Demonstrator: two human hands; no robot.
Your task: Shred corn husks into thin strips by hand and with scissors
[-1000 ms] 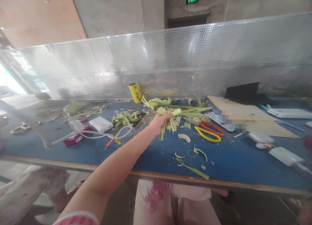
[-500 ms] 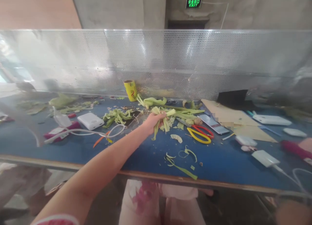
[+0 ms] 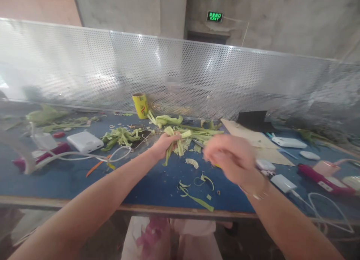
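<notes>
My left hand (image 3: 166, 144) is closed around a pale green leafy vegetable stalk (image 3: 184, 134), whose cut leaves hang below the fingers over the table. Over the scissors (image 3: 198, 142) is my right hand (image 3: 229, 155), blurred by motion with its fingers curled. Only the scissors' blades and a bit of yellow handle show; the rest is covered by that hand, and whether it grips them cannot be made out. Leafy stalks (image 3: 168, 120) lie behind my left hand. Thin green peelings (image 3: 199, 202) and a pale curved piece (image 3: 192, 163) rest nearer the front edge.
On the blue table (image 3: 157, 185) a pile of green strips (image 3: 120, 136), a white box-shaped device (image 3: 84, 142) and cables lie to the left. A yellow roll (image 3: 140, 106) stands by the perforated screen (image 3: 163, 76). At right are brown cardboard (image 3: 281, 157), chargers (image 3: 283, 184) and a magenta power strip (image 3: 329, 181).
My right hand has come in from the right, over the scissors' handles and the phone beside them. My left hand still holds the stalk. The whole view has shifted and tilted slightly.
</notes>
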